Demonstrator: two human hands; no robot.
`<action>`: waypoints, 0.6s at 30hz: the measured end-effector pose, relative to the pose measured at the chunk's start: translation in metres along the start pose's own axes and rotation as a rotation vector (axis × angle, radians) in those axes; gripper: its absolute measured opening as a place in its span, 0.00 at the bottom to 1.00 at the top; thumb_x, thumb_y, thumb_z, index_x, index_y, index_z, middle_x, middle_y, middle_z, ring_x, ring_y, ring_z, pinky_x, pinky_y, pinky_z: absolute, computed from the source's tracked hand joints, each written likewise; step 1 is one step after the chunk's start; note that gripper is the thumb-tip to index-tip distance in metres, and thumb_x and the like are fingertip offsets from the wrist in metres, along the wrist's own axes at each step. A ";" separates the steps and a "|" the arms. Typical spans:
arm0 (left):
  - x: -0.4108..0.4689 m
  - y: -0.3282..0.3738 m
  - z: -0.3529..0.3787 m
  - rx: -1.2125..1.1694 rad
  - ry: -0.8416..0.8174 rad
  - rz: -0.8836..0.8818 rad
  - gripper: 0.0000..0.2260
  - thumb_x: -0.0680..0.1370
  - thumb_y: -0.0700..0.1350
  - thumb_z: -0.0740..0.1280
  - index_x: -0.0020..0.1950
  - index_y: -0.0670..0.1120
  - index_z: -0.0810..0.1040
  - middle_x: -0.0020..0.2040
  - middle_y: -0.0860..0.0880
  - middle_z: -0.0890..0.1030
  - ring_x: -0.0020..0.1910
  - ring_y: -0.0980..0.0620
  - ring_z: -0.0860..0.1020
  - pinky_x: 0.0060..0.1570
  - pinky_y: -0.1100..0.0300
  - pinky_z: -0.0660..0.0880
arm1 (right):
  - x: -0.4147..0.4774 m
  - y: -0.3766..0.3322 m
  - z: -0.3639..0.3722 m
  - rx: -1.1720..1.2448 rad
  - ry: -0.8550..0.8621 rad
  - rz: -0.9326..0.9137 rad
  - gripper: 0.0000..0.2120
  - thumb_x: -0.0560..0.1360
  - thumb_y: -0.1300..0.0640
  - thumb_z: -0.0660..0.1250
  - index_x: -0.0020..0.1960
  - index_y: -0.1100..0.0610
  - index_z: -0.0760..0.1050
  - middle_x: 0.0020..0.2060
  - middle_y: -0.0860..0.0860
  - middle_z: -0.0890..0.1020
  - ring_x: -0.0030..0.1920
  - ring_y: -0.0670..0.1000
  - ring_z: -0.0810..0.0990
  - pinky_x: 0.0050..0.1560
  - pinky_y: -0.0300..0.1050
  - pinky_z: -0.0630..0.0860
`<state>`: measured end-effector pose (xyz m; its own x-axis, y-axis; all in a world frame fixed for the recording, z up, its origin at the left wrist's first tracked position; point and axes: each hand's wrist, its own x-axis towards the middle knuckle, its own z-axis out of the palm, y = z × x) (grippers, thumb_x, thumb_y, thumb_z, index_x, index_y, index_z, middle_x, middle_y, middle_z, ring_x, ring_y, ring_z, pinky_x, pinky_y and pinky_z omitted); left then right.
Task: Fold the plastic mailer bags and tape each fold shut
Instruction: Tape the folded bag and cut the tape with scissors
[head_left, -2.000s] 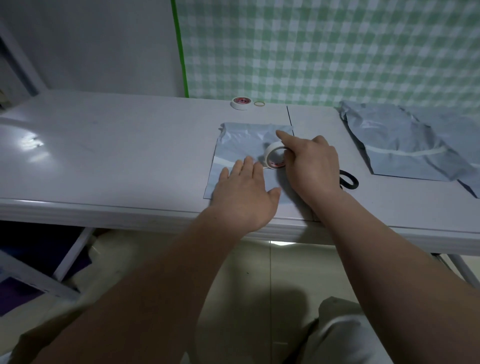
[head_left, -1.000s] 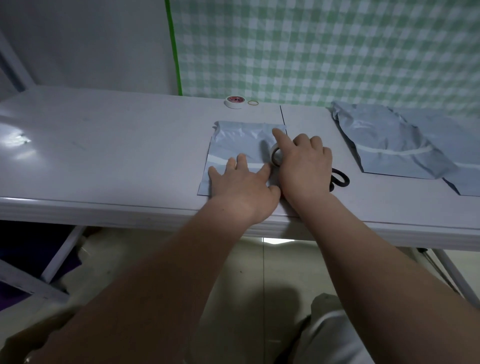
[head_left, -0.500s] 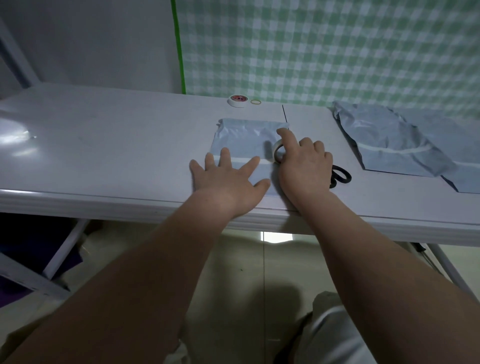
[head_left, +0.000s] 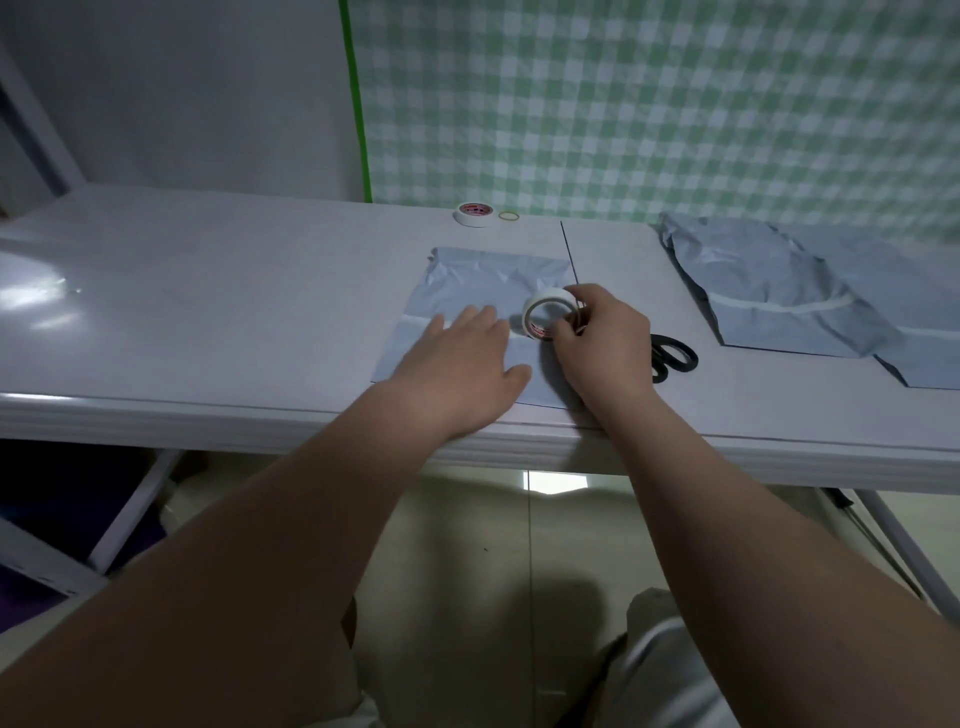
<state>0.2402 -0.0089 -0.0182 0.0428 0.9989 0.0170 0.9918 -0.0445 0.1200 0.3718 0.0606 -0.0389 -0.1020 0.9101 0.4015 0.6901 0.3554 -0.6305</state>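
Observation:
A grey plastic mailer bag (head_left: 467, 280) lies flat on the white table (head_left: 234, 322), near its front edge, with a pale strip running across its middle. My left hand (head_left: 462, 364) presses flat on the bag over that strip, fingers straight. Just to its right, my right hand (head_left: 602, 343) holds a white roll of tape (head_left: 548, 312) upright on the bag, thumb and fingers curled round it.
Black scissors (head_left: 672, 358) lie right of my right hand. More grey mailer bags (head_left: 769, 291) are piled at the right. A second tape roll (head_left: 471, 214) and a rubber band (head_left: 509, 215) sit at the table's back edge, by a green checked cloth wall.
My right hand has tipped the tape roll upright so more of it shows. My left hand has slid back to the right along the strip and its fingers have closed together.

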 end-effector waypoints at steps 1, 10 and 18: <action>0.003 0.004 0.002 -0.025 -0.002 0.019 0.25 0.82 0.54 0.51 0.75 0.42 0.58 0.76 0.45 0.58 0.74 0.48 0.55 0.74 0.48 0.50 | 0.000 0.000 0.000 -0.010 0.007 -0.013 0.11 0.74 0.60 0.64 0.55 0.57 0.78 0.44 0.54 0.83 0.46 0.55 0.78 0.41 0.40 0.65; 0.007 0.010 0.018 -0.033 -0.012 0.007 0.26 0.82 0.55 0.48 0.76 0.43 0.53 0.77 0.45 0.54 0.75 0.49 0.53 0.73 0.49 0.50 | -0.001 -0.003 -0.004 0.001 -0.002 -0.052 0.10 0.75 0.64 0.61 0.52 0.61 0.79 0.44 0.57 0.83 0.46 0.57 0.79 0.49 0.49 0.71; 0.003 0.013 0.012 -0.037 -0.069 -0.022 0.27 0.82 0.54 0.47 0.78 0.43 0.47 0.79 0.46 0.46 0.77 0.50 0.46 0.74 0.51 0.45 | 0.008 0.000 -0.024 -0.133 -0.075 -0.109 0.18 0.76 0.65 0.57 0.64 0.60 0.75 0.55 0.61 0.79 0.57 0.61 0.75 0.54 0.50 0.71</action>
<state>0.2544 -0.0061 -0.0287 0.0304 0.9981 -0.0540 0.9875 -0.0216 0.1562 0.3881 0.0630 -0.0192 -0.2309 0.8831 0.4084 0.7601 0.4258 -0.4908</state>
